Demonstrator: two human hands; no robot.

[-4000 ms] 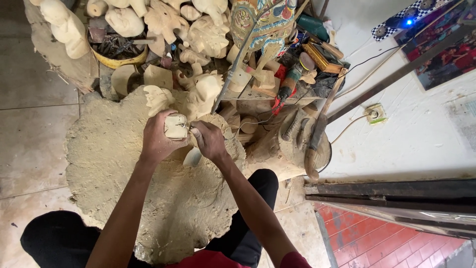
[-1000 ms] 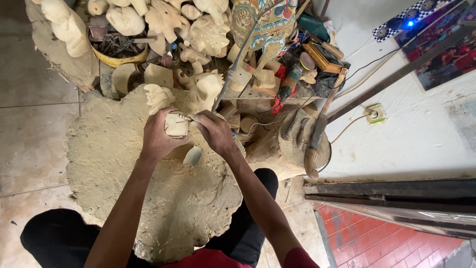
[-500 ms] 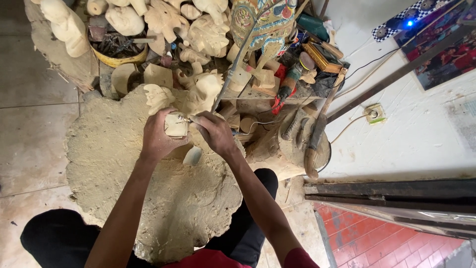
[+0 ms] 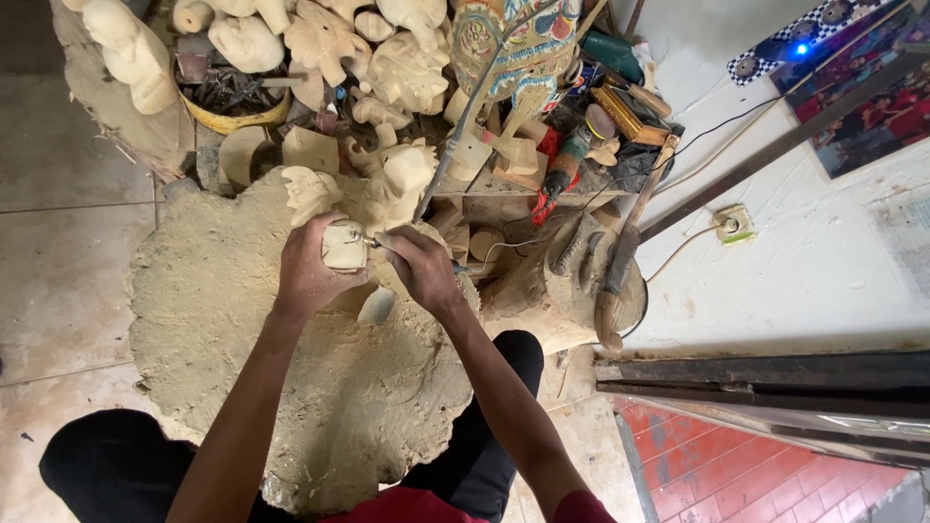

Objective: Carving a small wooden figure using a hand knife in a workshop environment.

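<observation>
- Left hand (image 4: 312,276) was closed around a small pale wood block (image 4: 344,246), held above the sawdust heap (image 4: 242,349).
- Right hand (image 4: 423,268) gripped a slim rotary tool (image 4: 376,240) like a pen, its tip touching the block's right edge.
- Block looked squared and only lightly shaped; judged early in carving, detail mostly left.
- Nearby: a pale chip (image 4: 376,306) just below the hands, unfinished carved figures (image 4: 387,58) beyond, a yellow bowl (image 4: 232,111) of tools.

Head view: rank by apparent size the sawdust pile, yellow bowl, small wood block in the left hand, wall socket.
1. sawdust pile, by far the largest
2. yellow bowl
3. small wood block and wall socket look about alike; not ranking them.
</observation>
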